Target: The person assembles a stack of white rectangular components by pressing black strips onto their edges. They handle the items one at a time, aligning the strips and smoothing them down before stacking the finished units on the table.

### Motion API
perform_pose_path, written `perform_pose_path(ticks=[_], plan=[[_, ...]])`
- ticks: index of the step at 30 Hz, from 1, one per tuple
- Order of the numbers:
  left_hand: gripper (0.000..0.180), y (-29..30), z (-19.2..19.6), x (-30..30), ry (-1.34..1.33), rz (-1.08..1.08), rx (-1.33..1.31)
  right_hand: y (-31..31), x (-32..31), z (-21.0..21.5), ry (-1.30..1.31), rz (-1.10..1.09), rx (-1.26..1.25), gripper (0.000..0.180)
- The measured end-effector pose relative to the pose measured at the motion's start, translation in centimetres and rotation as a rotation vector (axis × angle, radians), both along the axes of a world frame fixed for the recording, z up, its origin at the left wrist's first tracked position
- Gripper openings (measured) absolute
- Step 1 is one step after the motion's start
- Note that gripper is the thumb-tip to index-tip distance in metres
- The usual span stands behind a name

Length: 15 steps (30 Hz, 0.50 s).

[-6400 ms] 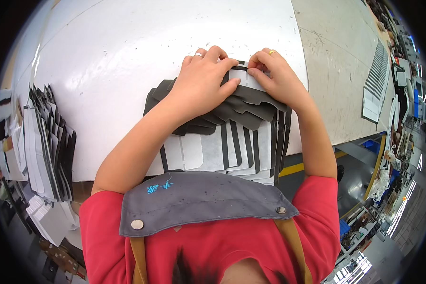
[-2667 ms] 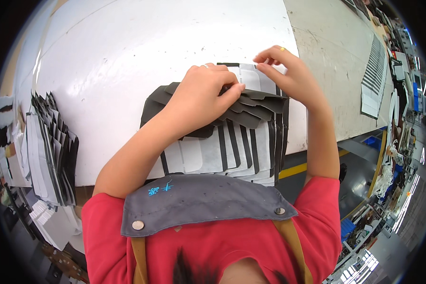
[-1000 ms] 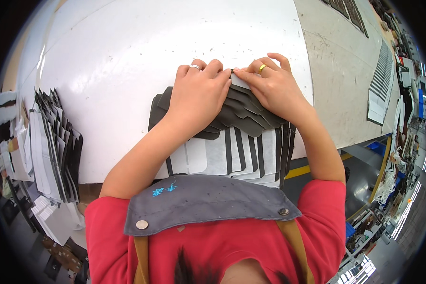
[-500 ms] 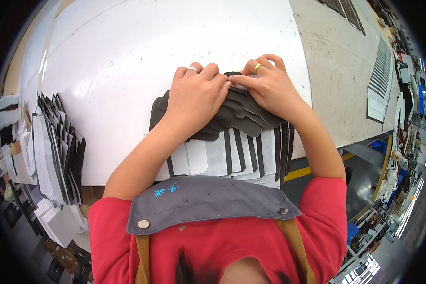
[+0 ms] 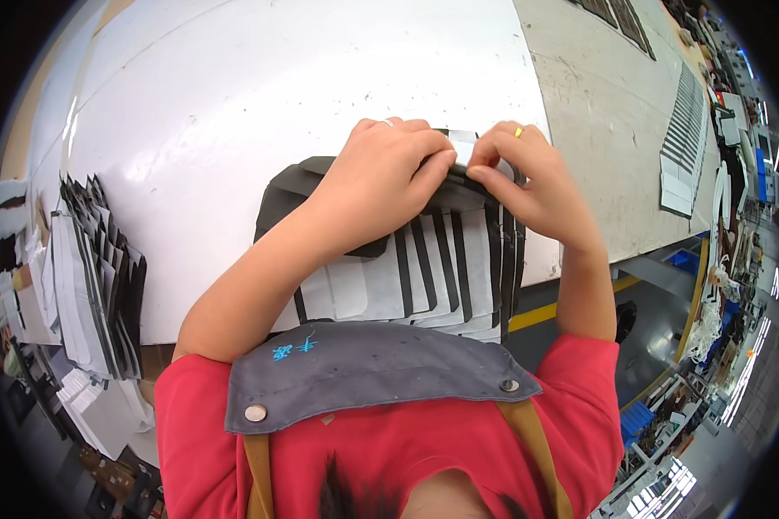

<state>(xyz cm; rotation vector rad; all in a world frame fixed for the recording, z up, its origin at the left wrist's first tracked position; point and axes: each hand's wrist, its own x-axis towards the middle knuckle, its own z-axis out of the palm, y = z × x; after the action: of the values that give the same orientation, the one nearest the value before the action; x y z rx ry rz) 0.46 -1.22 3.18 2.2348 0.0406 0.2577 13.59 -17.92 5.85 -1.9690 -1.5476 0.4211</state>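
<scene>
Several white panels with black edge strips [image 5: 411, 268] lie fanned out on the table in front of me. Dark grey flexible sheet pieces [image 5: 292, 189] lie over their far part. My left hand [image 5: 385, 177] is closed, with thumb and bent fingers pinching the far edge of the dark grey piece. Close beside it on the right, my right hand [image 5: 532, 177] pinches the same edge between thumb and forefinger. A bit of white panel shows between and beyond the two hands. The fingertips partly hide the edge they grip.
Another standing bundle of white, dark-edged panels [image 5: 91, 277] is at the left end of the white table [image 5: 190, 156]. On the beige table [image 5: 593, 130] to the right lies a row of striped strips [image 5: 685, 143]. Dark pieces [image 5: 619, 22] lie at the far right.
Both hands have shifted right along the far edge of the dark grey piece and turned. The dark layers between them now lie smoother, and white panel shows beyond the fingers.
</scene>
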Motion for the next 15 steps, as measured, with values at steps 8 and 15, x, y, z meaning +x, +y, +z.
perform_pose_path(ticks=[8, 15], plan=[[0.021, -0.6, 0.3, 0.1, 0.205, 0.094, -0.144, 0.7, 3.0, -3.8, 0.153, -0.154, -0.077, 0.022], [0.03, 0.1, -2.6, 0.1, 0.156, 0.205, 0.208, 2.6, 3.4, -3.9, 0.255, -0.11, -0.209, 0.018]])
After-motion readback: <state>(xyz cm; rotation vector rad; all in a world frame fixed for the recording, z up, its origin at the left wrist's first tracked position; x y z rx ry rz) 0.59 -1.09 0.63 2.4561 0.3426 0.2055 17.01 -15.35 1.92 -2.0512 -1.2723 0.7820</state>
